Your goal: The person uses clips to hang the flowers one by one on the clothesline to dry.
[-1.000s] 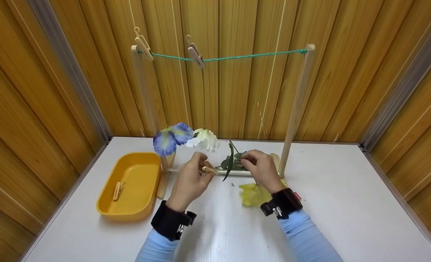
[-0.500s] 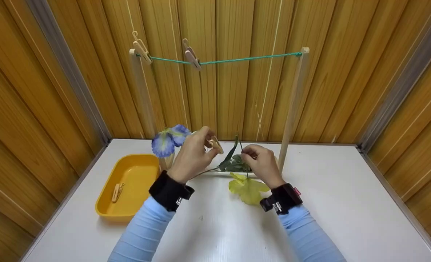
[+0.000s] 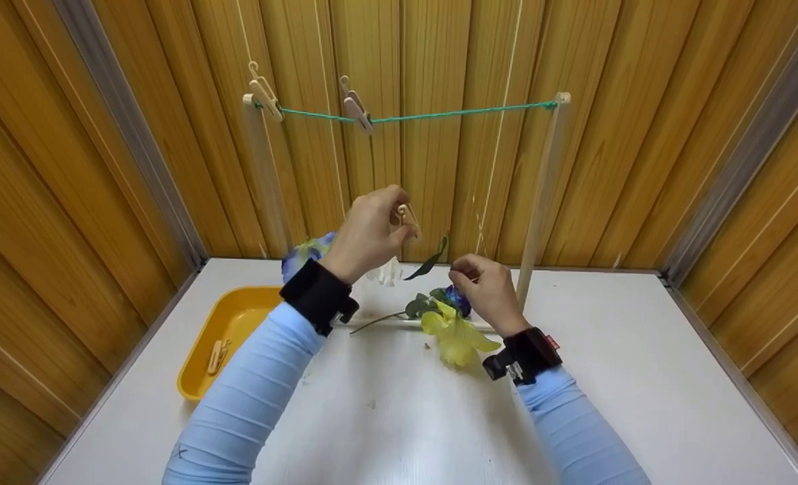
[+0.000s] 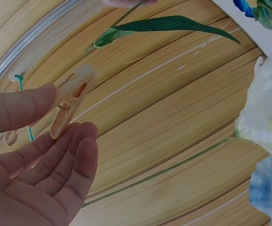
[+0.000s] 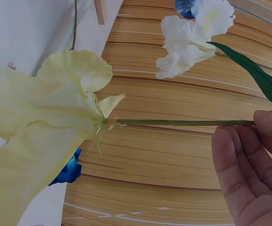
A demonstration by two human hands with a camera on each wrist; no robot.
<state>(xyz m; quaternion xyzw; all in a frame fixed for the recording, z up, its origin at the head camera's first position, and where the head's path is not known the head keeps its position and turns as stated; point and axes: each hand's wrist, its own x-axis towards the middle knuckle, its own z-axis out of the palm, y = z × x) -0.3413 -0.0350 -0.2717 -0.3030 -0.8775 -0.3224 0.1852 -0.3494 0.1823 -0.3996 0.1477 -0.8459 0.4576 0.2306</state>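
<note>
My left hand pinches a wooden clothespin between thumb and fingers, below the green line. In my right hand is the stem of a yellow flower, held upside down with its bloom low over the table. A long green leaf sticks out near the stem's end. A white flower and a blue-purple flower hang at the left, partly behind my left arm. Two clothespins grip the line toward its left end.
A yellow tray with a clothespin in it stands at the left, partly under my left forearm. A dark blue flower with green leaves lies by the rack's base. Wooden posts hold the line up.
My left hand has risen toward the line with the clothespin. My right hand has lifted the yellow flower slightly, and the dark blue flower behind it has come into view.
</note>
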